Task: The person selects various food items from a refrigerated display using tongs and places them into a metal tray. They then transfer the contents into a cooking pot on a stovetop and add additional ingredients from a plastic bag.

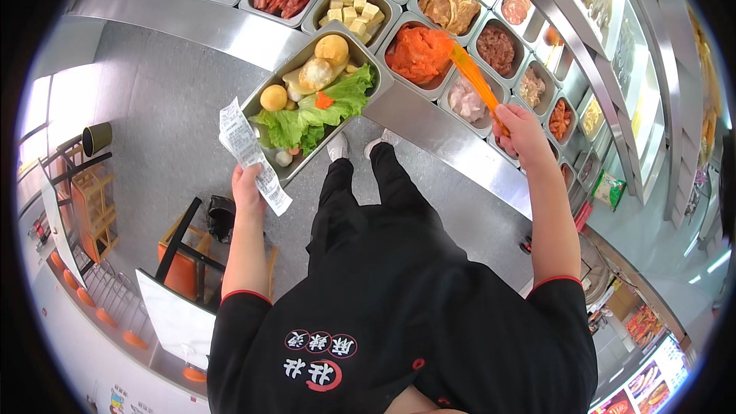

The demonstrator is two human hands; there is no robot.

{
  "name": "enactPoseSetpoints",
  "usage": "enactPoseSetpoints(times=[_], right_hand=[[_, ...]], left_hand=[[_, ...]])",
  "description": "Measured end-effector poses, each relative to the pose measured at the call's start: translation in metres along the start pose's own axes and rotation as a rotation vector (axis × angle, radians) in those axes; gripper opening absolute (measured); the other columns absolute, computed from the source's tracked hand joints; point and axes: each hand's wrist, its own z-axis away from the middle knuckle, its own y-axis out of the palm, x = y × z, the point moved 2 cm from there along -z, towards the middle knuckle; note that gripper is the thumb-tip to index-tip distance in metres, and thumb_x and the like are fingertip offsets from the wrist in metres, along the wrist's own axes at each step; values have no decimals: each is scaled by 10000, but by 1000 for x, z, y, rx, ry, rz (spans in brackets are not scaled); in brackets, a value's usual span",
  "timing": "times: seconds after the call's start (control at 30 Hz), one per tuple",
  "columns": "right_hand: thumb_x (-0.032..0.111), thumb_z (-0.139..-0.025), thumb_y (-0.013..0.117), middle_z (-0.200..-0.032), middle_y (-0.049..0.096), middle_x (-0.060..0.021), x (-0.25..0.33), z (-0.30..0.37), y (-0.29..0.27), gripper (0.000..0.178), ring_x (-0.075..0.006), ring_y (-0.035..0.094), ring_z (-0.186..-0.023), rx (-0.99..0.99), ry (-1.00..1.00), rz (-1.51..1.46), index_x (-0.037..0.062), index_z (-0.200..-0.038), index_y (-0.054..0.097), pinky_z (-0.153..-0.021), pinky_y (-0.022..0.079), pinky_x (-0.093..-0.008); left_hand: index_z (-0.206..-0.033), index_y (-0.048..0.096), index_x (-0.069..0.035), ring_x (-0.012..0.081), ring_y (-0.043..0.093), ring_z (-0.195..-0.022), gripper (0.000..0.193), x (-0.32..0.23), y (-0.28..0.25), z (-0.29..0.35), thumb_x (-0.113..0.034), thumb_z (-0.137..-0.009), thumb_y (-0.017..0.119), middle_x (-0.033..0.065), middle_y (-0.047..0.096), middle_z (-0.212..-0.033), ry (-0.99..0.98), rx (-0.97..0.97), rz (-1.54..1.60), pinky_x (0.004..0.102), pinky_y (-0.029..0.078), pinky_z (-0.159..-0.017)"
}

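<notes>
Grey speckled floor (169,107) across the left and centre of the frame, with a long steel counter (429,119) of sunken food pans curving from upper left to right edge. Steel tray (264,100) at upper centre, resting on the counter lip, loaded with green lettuce (307,111), round yellow balls (274,97) and pale dumplings (316,73). Left hand (247,184) at centre left, fingers curled shut around a long white paper receipt (247,149), strip rising just beside the tray's near corner. Right hand (521,126) at centre right, closed on the handle end of orange plastic tongs (474,77), tips reaching into a pan of orange-red sliced meat (418,54). Orange chairs (184,261) at lower left.
</notes>
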Motion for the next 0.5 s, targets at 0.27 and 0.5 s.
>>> enactPoseSetpoints(times=[0.27,0.5], right_hand=[[228,-965,586,-737,588,26,17,46,33,222,-39,474,-595,5,-213,234,20,-970,661,-542,362,-204],[283,-920,667,-770,605,-103,5,68,130,271,-199,619,-694,-10,-754,900,37,-1012,599,-616,493,-344]], left_hand=[[-1018,654,7,170,662,-737,223,2,-1,-4,21,-820,554,67,681,-896,-25,110,-9,312,553,-672],[-977,657,15,163,656,-716,185,4,10,-4,25,-825,551,67,676,-861,-53,206,-2,302,545,-657]])
